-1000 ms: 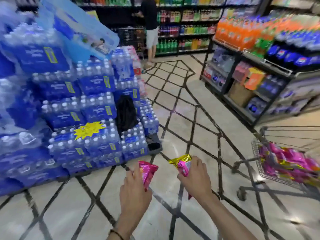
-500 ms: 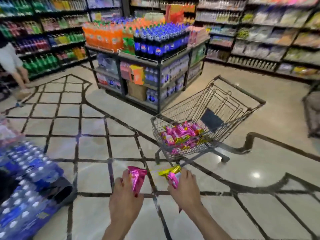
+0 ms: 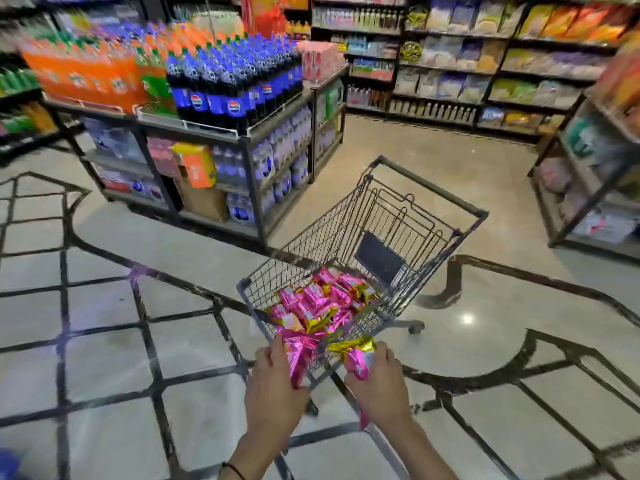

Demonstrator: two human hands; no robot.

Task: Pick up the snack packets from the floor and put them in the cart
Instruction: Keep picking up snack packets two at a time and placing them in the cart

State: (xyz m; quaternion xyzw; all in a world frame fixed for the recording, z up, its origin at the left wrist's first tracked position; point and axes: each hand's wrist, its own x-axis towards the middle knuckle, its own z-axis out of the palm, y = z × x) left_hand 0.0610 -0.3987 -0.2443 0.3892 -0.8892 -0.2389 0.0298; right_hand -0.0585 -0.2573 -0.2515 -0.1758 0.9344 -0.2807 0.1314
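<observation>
A wire shopping cart [image 3: 429,216] stands on the tiled floor straight ahead, its near end close to my hands. Several pink and gold snack packets [image 3: 318,303] lie piled in its near end. My left hand [image 3: 273,389] grips a pink packet [image 3: 299,358] just before the cart's near rim. My right hand [image 3: 382,386] grips a pink packet with a gold end [image 3: 356,355], also at the near rim. Both held packets are outside the basket.
A low display rack [image 3: 242,140] with orange, green and blue soda bottles stands behind the cart to the left. Stocked shelves [image 3: 485,71] line the back wall, and another rack [image 3: 595,174] stands at the right. Open floor lies to the left.
The view has swung further right and closer to the cart. Both hands, each still holding its packet, now sit at the cart's near rim.
</observation>
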